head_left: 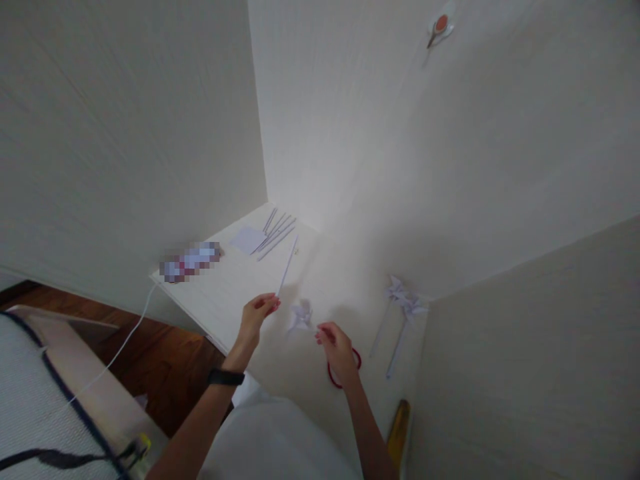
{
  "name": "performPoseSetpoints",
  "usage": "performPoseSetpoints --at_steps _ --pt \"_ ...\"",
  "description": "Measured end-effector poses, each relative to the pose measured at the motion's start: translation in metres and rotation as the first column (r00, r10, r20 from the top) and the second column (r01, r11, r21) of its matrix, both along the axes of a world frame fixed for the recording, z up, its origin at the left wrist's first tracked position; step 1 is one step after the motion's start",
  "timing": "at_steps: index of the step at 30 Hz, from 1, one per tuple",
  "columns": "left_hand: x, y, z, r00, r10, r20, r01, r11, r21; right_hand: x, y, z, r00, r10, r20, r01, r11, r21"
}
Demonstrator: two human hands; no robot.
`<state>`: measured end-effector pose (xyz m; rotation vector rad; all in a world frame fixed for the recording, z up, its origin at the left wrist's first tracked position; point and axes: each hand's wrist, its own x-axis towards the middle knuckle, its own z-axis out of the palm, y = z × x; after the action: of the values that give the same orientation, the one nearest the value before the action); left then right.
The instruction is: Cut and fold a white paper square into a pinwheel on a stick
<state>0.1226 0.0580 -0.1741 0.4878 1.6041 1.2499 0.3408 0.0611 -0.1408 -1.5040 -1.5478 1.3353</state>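
Note:
My left hand (257,315) pinches the lower end of a thin white paper stick (288,265) that points up and away over the white table (235,290). My right hand (336,343) is closed in a pinch just right of a small white paper pinwheel head (300,317); the hand seems to hold its edge. A black band sits on my left wrist.
Several more white sticks (276,232) and a square paper sheet (249,239) lie at the table's far corner. Two finished pinwheels (403,308) lie at the right by the wall. Red-handled scissors (350,367) lie under my right hand. A white cable (125,340) hangs off the left edge.

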Motion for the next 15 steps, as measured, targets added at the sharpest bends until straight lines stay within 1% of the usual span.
performPoseSetpoints --at_steps 3,6,12,15 --pt "0.035 -0.026 0.008 0.992 -0.101 0.077 0.099 0.995 0.026 -0.008 -0.001 0.01 0.999 -0.035 -0.035 0.036 0.998 0.043" --pt "0.055 -0.041 0.02 0.981 -0.171 0.091 0.166 0.984 0.059 -0.02 -0.005 0.023 0.996 -0.062 -0.071 0.068 0.994 0.084" --pt "0.062 -0.055 0.048 0.97 -0.241 -0.029 0.242 0.961 0.132 -0.043 -0.014 0.044 0.976 -0.086 -0.198 0.111 0.987 0.118" --pt "0.064 -0.061 0.057 0.963 -0.248 -0.104 0.263 0.951 0.162 -0.049 -0.016 0.052 0.964 -0.093 -0.248 0.127 0.984 0.123"
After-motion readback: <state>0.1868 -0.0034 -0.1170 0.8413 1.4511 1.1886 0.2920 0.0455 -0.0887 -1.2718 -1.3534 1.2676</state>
